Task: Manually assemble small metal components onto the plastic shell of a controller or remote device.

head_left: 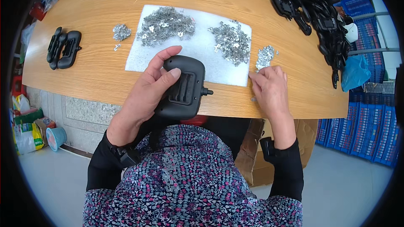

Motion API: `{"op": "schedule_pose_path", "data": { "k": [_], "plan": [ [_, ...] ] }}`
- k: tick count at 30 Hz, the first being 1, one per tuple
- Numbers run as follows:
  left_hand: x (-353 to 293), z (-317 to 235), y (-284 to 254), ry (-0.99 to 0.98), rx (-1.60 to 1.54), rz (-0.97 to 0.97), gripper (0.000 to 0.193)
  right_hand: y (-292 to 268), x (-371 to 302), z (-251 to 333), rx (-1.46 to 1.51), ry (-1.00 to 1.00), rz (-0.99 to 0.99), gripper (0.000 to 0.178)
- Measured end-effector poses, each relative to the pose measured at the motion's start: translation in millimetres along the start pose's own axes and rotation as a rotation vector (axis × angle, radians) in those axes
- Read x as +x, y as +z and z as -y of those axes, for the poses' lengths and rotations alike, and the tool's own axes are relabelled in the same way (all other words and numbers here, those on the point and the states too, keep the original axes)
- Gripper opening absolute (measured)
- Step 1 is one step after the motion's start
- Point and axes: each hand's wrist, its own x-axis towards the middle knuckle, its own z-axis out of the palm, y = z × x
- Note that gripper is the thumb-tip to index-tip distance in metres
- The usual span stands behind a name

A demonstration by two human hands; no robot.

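My left hand [143, 90] grips a black plastic housing [194, 69] by its left side, thumb on its face. A slotted battery compartment faces up, and a short peg sticks out of its right edge. Beyond the right edge of a white foam sheet [201, 44], my right hand [272, 92] has its fingertips pinched together at the tabletop. What they hold, if anything, is hidden. Just past those fingers lies a small heap of shiny metal pieces [265, 55]. Two larger heaps, grey metal clips [165, 27] and silvery metal pieces [232, 44], rest on the foam.
Another small metal heap [121, 32] sits left of the foam on the wooden table [101, 0]. Farther left are several black housings [69, 50]. Black parts [290, 2] are piled at the far right, near a blue plastic bag [355, 73]. A cardboard box [304, 151] stands below the table.
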Motion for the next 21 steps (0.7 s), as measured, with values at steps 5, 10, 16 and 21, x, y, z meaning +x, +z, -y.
{"op": "schedule_pose_path", "data": {
  "k": [5, 10, 16, 21],
  "plan": [
    [2, 8, -6, 0.024, 0.066, 0.019, 0.05, -6, -41, 16, 0.039, 0.108, -0.088, 0.008],
    [3, 13, -6, 0.028, 0.065, 0.03, 0.05, 6, -67, 12, -0.016, 0.423, -0.089, 0.02],
    [3, 13, -5, 0.05, 0.091, 0.075, 0.049, 6, -70, -40, -0.009, 0.493, -0.092, 0.022],
    [3, 16, -2, 0.054, 0.131, 0.019, 0.047, 5, -47, -4, -0.021, 0.24, -0.161, 0.027]
  ]
}}
